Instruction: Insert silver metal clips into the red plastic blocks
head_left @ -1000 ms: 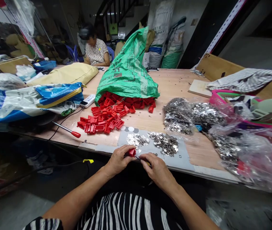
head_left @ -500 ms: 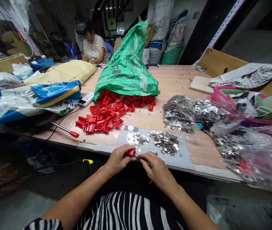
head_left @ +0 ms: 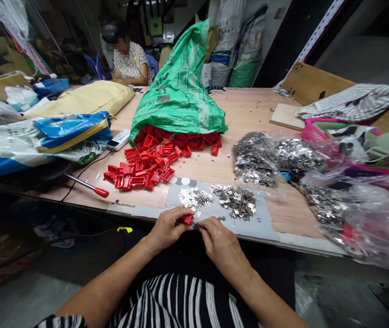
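My left hand (head_left: pixel 168 229) holds a small red plastic part (head_left: pixel 188 219) at the table's front edge. My right hand (head_left: pixel 220 248) meets it from the right, its fingertips pinching a thin metal piece (head_left: pixel 194 225) against the red part. The fingers hide most of both. Just beyond my hands, two heaps of small silver metal clips (head_left: pixel 194 197) (head_left: pixel 234 202) lie on a grey mat (head_left: pixel 264 226). Farther off, a pile of red plastic parts (head_left: pixel 139 175) spills from the mouth of a green woven sack (head_left: pixel 177 91).
A red-handled screwdriver (head_left: pixel 95 190) and a white remote (head_left: pixel 118 139) lie left of the pile. Clear bags of metal clips (head_left: pixel 256 159) fill the right side. A seated co-worker (head_left: pixel 129 64) works at the far end. Stuffed bags line the left.
The whole scene sits slightly higher in the view. My hands stay together at the red part, with my right hand a little closer to it.
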`<state>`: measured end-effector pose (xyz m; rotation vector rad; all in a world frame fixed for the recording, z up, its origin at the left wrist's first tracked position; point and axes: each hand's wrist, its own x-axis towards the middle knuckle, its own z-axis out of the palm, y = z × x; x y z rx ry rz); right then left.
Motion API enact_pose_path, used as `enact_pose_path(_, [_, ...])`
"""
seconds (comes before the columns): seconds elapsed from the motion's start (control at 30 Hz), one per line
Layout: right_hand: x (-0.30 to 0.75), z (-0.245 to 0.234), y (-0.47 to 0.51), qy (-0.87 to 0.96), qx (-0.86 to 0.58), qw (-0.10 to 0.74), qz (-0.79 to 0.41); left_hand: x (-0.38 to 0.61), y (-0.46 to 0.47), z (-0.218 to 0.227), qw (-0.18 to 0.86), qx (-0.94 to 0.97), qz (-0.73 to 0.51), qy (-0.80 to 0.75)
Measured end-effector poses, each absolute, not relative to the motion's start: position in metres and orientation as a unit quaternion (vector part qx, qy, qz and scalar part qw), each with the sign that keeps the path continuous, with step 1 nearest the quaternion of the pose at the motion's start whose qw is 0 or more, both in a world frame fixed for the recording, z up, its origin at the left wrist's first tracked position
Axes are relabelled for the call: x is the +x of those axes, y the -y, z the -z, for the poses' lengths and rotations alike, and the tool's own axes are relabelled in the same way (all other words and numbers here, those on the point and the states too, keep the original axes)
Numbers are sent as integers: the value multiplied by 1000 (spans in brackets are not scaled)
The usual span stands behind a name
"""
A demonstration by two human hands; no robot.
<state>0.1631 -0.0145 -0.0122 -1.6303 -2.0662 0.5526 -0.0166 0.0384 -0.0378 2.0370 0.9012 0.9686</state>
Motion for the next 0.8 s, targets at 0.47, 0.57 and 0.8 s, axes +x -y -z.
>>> enact_pose_path(0.47, [163,8,12,741,-600,216,-210,-14,-34,39,347,767,-384,-378])
enact_pose_path(0.57, [170,6,15,725,-602,248,-225,-14,-33,36,365,755,-390,-380])
enact_pose_path(0.8, [175,5,21,700,-595,302,-254,-12,-30,31,417,715,-418,-373])
